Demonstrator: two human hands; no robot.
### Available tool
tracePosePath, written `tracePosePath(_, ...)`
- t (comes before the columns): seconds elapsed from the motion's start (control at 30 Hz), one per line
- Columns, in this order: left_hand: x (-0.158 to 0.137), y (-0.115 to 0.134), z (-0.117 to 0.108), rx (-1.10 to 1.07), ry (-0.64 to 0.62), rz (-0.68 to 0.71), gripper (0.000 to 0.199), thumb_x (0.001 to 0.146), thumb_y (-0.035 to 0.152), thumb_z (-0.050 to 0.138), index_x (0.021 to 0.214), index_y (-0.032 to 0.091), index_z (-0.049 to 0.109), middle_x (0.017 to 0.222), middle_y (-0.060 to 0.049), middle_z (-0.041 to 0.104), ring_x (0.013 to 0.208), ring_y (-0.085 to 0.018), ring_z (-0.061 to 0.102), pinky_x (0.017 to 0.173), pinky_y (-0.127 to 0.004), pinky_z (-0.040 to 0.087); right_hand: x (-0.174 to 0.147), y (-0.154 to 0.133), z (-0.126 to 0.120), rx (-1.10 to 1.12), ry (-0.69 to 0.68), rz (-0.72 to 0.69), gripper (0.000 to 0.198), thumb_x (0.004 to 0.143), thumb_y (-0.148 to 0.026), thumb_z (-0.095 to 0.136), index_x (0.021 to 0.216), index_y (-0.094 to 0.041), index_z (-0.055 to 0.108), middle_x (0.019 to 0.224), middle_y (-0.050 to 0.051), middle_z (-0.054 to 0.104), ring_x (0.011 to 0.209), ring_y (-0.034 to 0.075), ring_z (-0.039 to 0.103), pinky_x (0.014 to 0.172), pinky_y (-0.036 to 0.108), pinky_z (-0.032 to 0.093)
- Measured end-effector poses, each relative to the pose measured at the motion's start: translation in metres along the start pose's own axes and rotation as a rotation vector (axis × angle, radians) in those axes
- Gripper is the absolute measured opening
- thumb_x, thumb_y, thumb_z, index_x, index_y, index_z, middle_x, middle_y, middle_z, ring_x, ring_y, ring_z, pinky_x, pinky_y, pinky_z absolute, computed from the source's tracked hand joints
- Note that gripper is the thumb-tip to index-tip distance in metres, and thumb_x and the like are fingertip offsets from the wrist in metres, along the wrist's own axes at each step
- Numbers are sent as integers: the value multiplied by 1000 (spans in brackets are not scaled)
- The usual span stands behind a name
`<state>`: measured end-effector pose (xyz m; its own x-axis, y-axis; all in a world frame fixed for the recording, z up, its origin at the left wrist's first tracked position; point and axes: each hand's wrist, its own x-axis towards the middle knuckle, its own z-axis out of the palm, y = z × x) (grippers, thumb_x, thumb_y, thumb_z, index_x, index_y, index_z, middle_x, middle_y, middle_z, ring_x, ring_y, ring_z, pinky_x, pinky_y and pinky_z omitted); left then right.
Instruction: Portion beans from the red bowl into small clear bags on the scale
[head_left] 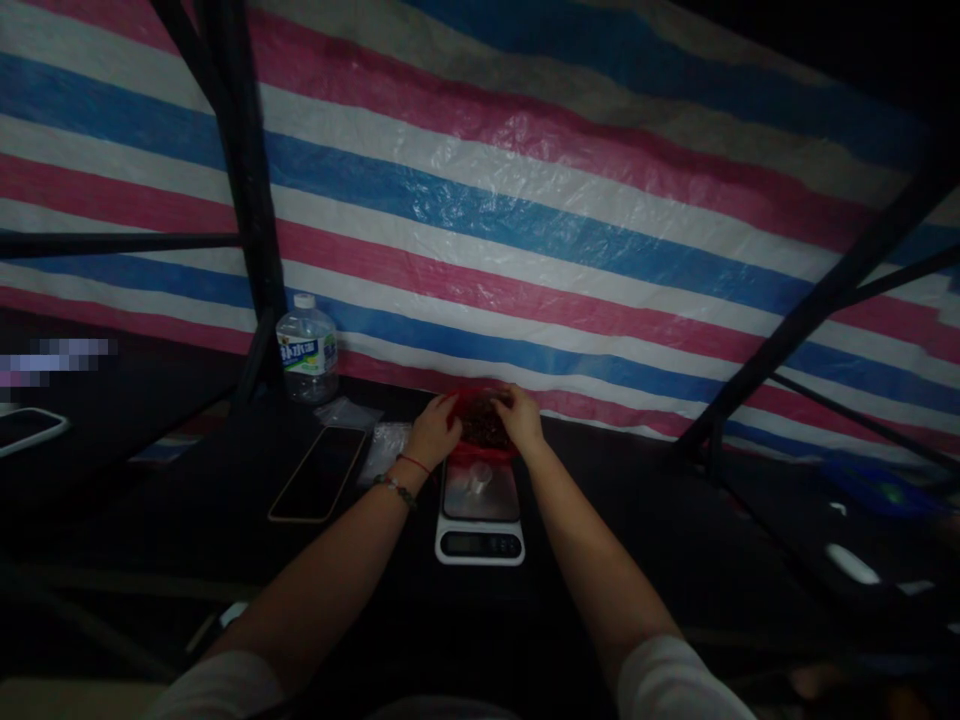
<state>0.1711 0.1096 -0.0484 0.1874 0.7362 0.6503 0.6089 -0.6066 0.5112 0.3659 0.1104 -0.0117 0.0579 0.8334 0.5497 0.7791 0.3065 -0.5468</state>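
Note:
A red plastic bag (491, 452) stands with its mouth spread, showing many small dark pieces (484, 425) that are too dim to name. At its left rim, my left hand (436, 432) is closed on the bag. My right hand (521, 420) grips the opposite side, its fingertips bent in over the dark pieces. Just below the bag is a white digital scale (480, 548) with a metal plate. A small round clear object (481, 480) rests on that plate. The scale's display is unreadable.
Left of the scale lie a phone (319, 475) and clear plastic bags (386, 450). A large clear bottle (307, 350) stands behind them. Striped sheeting (480, 240) hangs at the back between dark metal posts (244, 170). A white object (853, 564) lies far right.

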Motion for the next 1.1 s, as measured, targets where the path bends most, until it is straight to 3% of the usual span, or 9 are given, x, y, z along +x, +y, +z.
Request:
tracePosePath(0.17, 1, -7, 4, 3, 66, -11, 55, 76, 8, 46, 132, 9, 50, 129, -16, 52, 121, -24, 50, 109, -40, 40, 5, -7, 3, -69, -146, -136, 24, 86, -17, 53, 102, -20, 71, 104, 8, 71, 99, 21, 65, 91, 35, 46)
tracePosePath(0.43, 0, -7, 6, 1, 83, 13, 58, 74, 8, 48, 132, 12, 48, 127, -14, 53, 122, -25, 49, 109, -41, 40, 6, -17, -11, -251, -65, -195, 23, 89, -23, 50, 94, -20, 72, 100, 9, 70, 96, 23, 62, 89, 34, 45)
tracePosePath(0.63, -2, -7, 7, -3, 75, 3, 59, 73, 9, 49, 132, 11, 49, 127, -16, 51, 121, -27, 49, 109, -42, 40, 1, -27, -18, -353, -33, -160, 22, 89, -25, 50, 90, -20, 71, 93, 11, 68, 91, 23, 60, 86, 35, 44)
tracePosePath(0.87, -2, -7, 8, 7, 69, 35, 55, 73, 8, 48, 128, 14, 53, 126, -14, 52, 118, -26, 50, 107, -43, 40, -9, -30, -17, -179, 20, -184, 23, 88, -23, 49, 96, -20, 70, 108, 9, 66, 101, 21, 58, 94, 34, 43)
tracePosePath(1.1, -5, 4, -2, 143, 208, -10, 41, 75, 14, 54, 114, 19, 63, 138, -13, 44, 127, -33, 39, 107, -51, 33, -18, -25, -21, 122, 167, -89, 16, 82, -26, 56, 83, -17, 69, 87, 8, 67, 87, 20, 59, 86, 34, 47)
